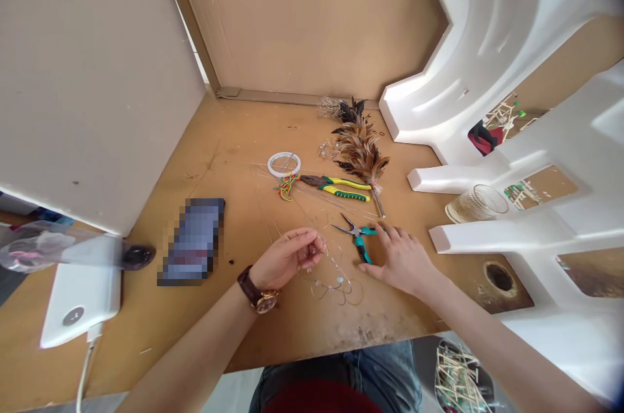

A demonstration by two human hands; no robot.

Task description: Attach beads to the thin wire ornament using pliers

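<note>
My left hand (pixel 287 258), with a watch on its wrist, is closed in a pinch on a thin beaded wire (pixel 334 261). The wire's clear beads trail off to the right, above loose loops of wire on the table. My right hand (pixel 404 260) is at small needle-nose pliers (pixel 359 239) with teal and black handles. Its thumb touches the lower handle and its fingers the upper one; the pliers lie with their jaws spread. Beyond both hands lie larger combination pliers (pixel 336 186) with yellow-green grips, beside a white ring (pixel 284 165) and multicoloured threads (pixel 286 186).
A brown feather bundle (pixel 361 146) lies at the back. To the left are a phone (pixel 192 240) and a white cabled box (pixel 80 296). White moulded panels (pixel 468 42) line the right, with a glass (pixel 476 203) between their arms. A bin of sticks (pixel 461 377) stands below.
</note>
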